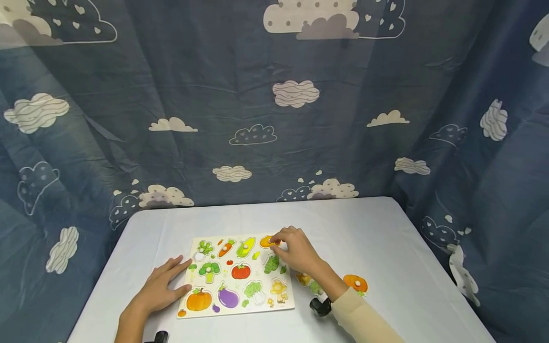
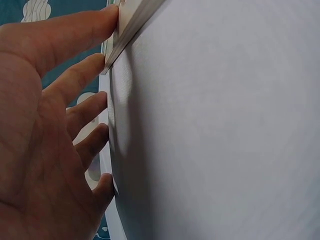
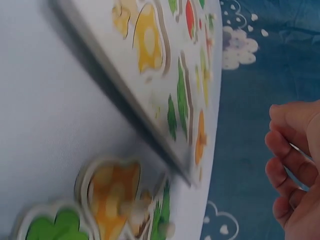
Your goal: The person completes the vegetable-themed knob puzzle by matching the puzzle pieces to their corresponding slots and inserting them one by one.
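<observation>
A white vegetable puzzle board [image 1: 236, 313] lies flat on the table, with printed vegetables and some knobbed pieces in its cut-outs. My left hand [image 1: 159, 288] is at its left side, fingers spread; thumb and index fingertip touch the board's edge, as the left wrist view also shows. Over the top right corner is my right hand [image 1: 296, 250], its fingers loosely bent beside an orange knobbed piece [image 3: 200, 137] lying in the board. In the right wrist view nothing shows between the fingers. A tomato piece [image 1: 240, 271] and a corn piece [image 1: 246, 247] are nearby.
Right of the board lie loose pieces: a mushroom piece [image 3: 107, 195], a green leafy piece [image 3: 55, 225] and an orange piece [image 1: 354, 283]. Part of them is behind the right forearm. A white cloth [image 1: 343, 228] covers the table; a dark cloud-patterned curtain [image 1: 214, 100] hangs behind.
</observation>
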The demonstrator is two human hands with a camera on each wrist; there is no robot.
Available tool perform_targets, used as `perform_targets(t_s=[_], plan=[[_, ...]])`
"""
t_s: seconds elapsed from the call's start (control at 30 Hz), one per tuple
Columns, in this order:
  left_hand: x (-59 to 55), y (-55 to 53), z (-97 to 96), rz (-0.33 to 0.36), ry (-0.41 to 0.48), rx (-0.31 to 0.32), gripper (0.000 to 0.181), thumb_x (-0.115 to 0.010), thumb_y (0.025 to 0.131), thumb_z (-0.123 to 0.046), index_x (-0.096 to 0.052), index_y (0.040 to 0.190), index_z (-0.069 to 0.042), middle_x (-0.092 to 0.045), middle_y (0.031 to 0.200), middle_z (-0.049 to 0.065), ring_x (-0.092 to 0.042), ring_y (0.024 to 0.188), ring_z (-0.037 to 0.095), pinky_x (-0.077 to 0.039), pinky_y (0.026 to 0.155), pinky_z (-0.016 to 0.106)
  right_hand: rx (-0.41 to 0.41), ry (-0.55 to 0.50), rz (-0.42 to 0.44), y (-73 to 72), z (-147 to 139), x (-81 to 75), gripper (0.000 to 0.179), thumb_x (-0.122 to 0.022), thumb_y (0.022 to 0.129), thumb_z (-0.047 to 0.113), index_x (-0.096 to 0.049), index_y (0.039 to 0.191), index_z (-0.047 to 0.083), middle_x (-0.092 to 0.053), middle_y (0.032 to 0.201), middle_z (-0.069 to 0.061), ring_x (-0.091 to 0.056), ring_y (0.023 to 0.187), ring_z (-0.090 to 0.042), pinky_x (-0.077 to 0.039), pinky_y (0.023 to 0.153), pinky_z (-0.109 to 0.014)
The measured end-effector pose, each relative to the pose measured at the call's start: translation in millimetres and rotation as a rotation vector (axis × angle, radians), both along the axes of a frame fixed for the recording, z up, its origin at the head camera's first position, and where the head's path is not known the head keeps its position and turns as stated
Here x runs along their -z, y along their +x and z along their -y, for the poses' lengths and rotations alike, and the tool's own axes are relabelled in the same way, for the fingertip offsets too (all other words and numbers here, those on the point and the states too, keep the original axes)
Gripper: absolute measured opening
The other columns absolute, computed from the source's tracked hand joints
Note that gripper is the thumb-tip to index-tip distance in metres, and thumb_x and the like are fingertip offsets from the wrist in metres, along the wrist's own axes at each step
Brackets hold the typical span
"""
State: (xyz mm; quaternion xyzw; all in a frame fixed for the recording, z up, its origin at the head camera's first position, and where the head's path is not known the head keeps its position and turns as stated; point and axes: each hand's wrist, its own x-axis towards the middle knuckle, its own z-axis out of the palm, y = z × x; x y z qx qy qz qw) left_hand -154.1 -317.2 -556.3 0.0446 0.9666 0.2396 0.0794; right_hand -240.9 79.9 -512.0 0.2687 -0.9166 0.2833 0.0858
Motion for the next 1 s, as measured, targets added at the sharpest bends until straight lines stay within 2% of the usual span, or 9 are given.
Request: perform_targets(t_s=[0.3,0.53,0.73,1.0], plan=[[-0.3,-0.2,-1.5,-0.019,0.001,-0.010,0.074,-0.075,0.086,-0.050,-0.054,0.151,-0.022,-0.040,0.164,0.017,-0.029,0.152,0.048,-0.014,0.123,0.073,0.070,-0.007,-0.029,4.5,-33,-1.3,0.013,-0.079,0.091,0.022,-0.080,0.102,0.014,-0.073,0.089,0.005,-0.065,0.090,-0.024,-0.049,0.084,-0.037],[3.3,3.4,-1.3,-0.013,0.014,-0.004,0.074,-0.075,0.086,-0.049,-0.054,0.151,-0.021,-0.039,0.164,0.017,-0.028,0.152,0.049,-0.014,0.122,0.074,0.173,-0.002,-0.058,15.9,-62,7.4,0.011,-0.083,0.088,0.021,-0.080,0.096,0.015,-0.071,0.084,0.007,-0.063,0.084,-0.024,-0.045,0.082,-0.037],[3.3,4.0,-1.0,-0.008,0.012,-0.014,0.074,-0.076,0.086,-0.049,-0.053,0.152,-0.021,-0.038,0.165,0.017,-0.027,0.152,0.049,-0.013,0.123,0.073,0.266,0.000,-0.044,20.6,-82,16.2,0.011,-0.084,0.087,0.024,-0.080,0.095,0.017,-0.072,0.085,0.007,-0.060,0.085,-0.017,-0.046,0.082,-0.035],[2.0,3.7,-3.3,-0.016,0.017,-0.005,0.075,-0.076,0.086,-0.048,-0.054,0.151,-0.020,-0.039,0.164,0.018,-0.028,0.152,0.050,-0.015,0.123,0.073,0.356,0.006,0.003,26.0,-99,24.2,0.014,-0.084,0.086,0.027,-0.080,0.093,0.016,-0.072,0.082,0.005,-0.061,0.085,-0.019,-0.046,0.081,-0.037]])
